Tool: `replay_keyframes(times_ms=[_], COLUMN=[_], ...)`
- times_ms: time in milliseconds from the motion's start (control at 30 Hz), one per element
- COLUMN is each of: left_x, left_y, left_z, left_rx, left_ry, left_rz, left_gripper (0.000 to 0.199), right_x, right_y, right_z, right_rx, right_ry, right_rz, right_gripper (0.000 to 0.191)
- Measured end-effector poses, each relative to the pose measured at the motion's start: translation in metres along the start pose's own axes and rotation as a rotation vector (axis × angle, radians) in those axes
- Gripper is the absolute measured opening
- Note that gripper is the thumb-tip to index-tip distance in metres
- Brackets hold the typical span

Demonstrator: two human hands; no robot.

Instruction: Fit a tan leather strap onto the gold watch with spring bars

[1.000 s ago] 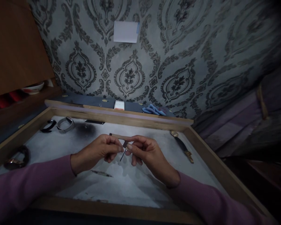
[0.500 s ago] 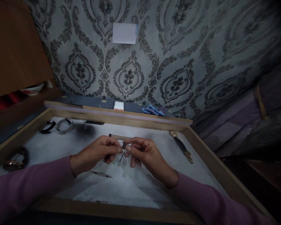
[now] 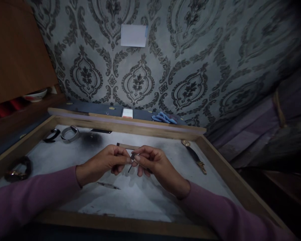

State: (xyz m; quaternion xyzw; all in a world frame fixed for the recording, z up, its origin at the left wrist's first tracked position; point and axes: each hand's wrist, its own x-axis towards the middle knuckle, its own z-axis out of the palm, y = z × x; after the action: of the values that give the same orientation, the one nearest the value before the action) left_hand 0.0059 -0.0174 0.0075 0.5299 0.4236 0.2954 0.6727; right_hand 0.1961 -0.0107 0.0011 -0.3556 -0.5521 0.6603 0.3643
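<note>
Over the middle of the tray, my left hand (image 3: 112,160) and my right hand (image 3: 152,162) meet with fingertips pinched. Between them is a small dark watch strap (image 3: 132,156), seen nearly edge-on, with a thin dark end pointing down; the fingers cover most of it. Just behind the hands lies another strap piece (image 3: 127,146), tan with a dark end, partly hidden by my right hand. A slim metal spring bar tool (image 3: 108,185) with pointed ends rests on the white surface, nearer me than my left hand.
The wooden-rimmed tray (image 3: 130,124) holds a grey-banded watch (image 3: 70,135), a black-strapped watch (image 3: 52,135), a dark watch (image 3: 18,170) and a gold watch with black strap (image 3: 193,155). A flat black strip (image 3: 101,131) lies at the back. Beyond the rim sit a small white box (image 3: 127,113) and blue cloth (image 3: 163,117).
My right hand's fingers have shifted slightly upward and curled in a little around the strap. My left hand stays almost still, and the things in the tray have not moved.
</note>
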Motion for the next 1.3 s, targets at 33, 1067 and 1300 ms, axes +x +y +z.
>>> replay_keyframes(times_ms=[33,1067,1300], left_x=[0.0,0.005,0.006], left_y=[0.0,-0.009,-0.01], left_z=[0.0,-0.009,-0.01], left_rx=[0.001,0.106,0.127], left_ry=[-0.004,-0.05,-0.042], left_rz=[0.006,-0.07,-0.131], left_gripper=[0.018,0.02,0.014], right_x=[0.001,0.003,0.003], right_y=[0.001,0.013,0.012], right_z=[-0.001,-0.002,0.0], right_rx=[0.011,-0.043,-0.089], right_ry=[0.005,-0.119,-0.082], right_rz=[0.014,0.114,0.115], right_gripper=[0.029,0.045,0.03])
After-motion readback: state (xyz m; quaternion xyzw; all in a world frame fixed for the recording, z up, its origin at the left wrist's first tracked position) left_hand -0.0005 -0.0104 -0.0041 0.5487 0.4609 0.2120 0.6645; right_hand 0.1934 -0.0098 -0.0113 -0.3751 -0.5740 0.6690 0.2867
